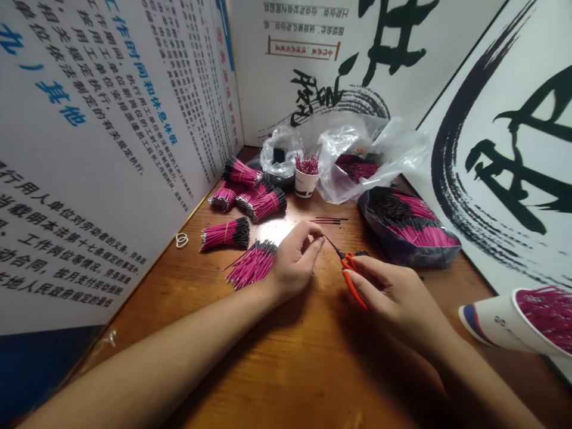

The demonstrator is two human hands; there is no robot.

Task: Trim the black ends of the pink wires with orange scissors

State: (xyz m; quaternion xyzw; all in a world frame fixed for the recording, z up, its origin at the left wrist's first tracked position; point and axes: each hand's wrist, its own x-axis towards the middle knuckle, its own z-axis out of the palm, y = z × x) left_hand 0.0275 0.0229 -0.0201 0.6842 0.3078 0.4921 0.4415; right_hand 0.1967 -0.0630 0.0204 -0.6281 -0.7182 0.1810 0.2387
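From here, the left hand [292, 262] pinches its fingertips [318, 239] together (whatever they hold is too fine to tell), just beside the blade tips of the orange-handled scissors [351, 269], which slant up-left from the curled right hand [393, 292].

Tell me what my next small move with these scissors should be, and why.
Probably ease the orange-handled scissors in your right hand toward your left hand: their blades point at its fingertips, though whatever those fingers pinch is too thin to make out.
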